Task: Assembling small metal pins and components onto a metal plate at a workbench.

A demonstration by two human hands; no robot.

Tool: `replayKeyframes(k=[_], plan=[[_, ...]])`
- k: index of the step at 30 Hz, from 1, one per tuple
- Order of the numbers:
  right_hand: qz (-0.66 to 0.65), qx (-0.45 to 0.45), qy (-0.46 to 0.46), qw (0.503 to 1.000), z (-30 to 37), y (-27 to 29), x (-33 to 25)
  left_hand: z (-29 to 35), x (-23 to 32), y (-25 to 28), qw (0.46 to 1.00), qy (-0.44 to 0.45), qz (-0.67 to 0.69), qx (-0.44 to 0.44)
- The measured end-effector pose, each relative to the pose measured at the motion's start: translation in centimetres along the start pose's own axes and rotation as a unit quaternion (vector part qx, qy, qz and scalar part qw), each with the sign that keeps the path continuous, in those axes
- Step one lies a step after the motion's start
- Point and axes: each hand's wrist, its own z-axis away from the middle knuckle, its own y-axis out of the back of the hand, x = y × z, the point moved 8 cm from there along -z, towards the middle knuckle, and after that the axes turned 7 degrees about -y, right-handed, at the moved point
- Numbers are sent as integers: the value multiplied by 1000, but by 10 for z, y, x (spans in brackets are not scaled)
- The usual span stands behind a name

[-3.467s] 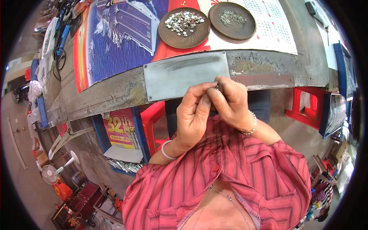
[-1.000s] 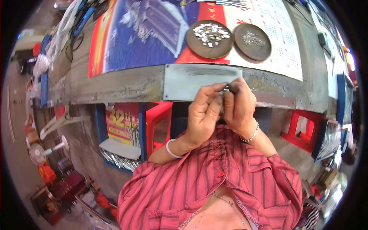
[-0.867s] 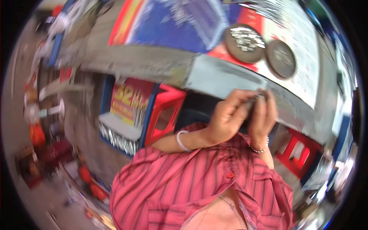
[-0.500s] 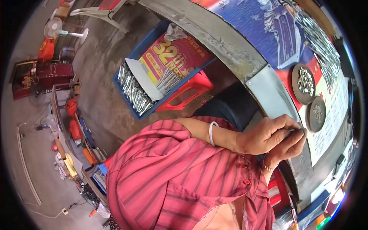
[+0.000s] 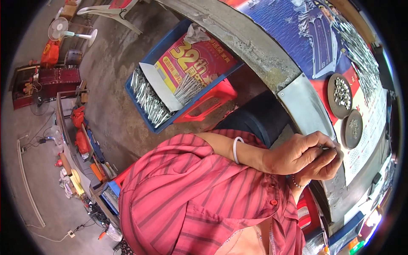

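Note:
My left hand [image 5: 293, 155], with a white bangle on its wrist, is closed with fingertips pinched together at the table's near edge. Pressed up against it is my right hand [image 5: 325, 163], a beaded bracelet at the wrist, its fingers also curled in. A tiny dark bit shows between the fingertips; what they hold is too small and covered to name. Just beyond the hands lie two round brown dishes: the larger dish [image 5: 331, 98] carries small shiny metal pieces, the smaller dish [image 5: 348, 142] finer ones. Farther off, slim silver metal rods [image 5: 359, 55] are heaped on the table.
A blue crate [image 5: 142, 112] on a red stool [image 5: 216, 102] holds more metal rods, split by a cardboard strip [image 5: 159, 87]. A grey metal plate [image 5: 307, 104] covers part of the worn table edge [image 5: 255, 51]. A fan [image 5: 58, 29] stands far left.
Both hands have shifted slightly right and down in the picture, still pressed together, with the fingers a little rearranged. The dishes and rods stay where they lay.

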Motion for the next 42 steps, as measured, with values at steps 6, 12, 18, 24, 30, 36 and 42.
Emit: replayKeyframes(k=[6, 12, 18, 24, 30, 36, 42], plan=[[-83, -2, -17, 996, 2, -2, 1, 4, -4, -4, 997, 46, 47, -45], [-60, 10, -20, 998, 3, 10, 7, 2, -4, -10, 996, 49, 31, -71], [-87, -16, 58, 994, -6, 8, 0, 11, -13, -9, 992, 82, 27, -87], [-95, -4, 67, 993, -15, 17, -1, 14, -22, -13, 986, 146, 43, -68], [-95, 11, 59, 994, -15, 25, 1, 15, -22, -22, 982, 143, 92, -84], [-85, 16, 63, 994, -16, 32, 4, 14, -26, -29, 980, 142, 106, -90], [-52, 21, 94, 994, -12, 36, 3, 15, -25, -31, 981, 146, 66, -106]])
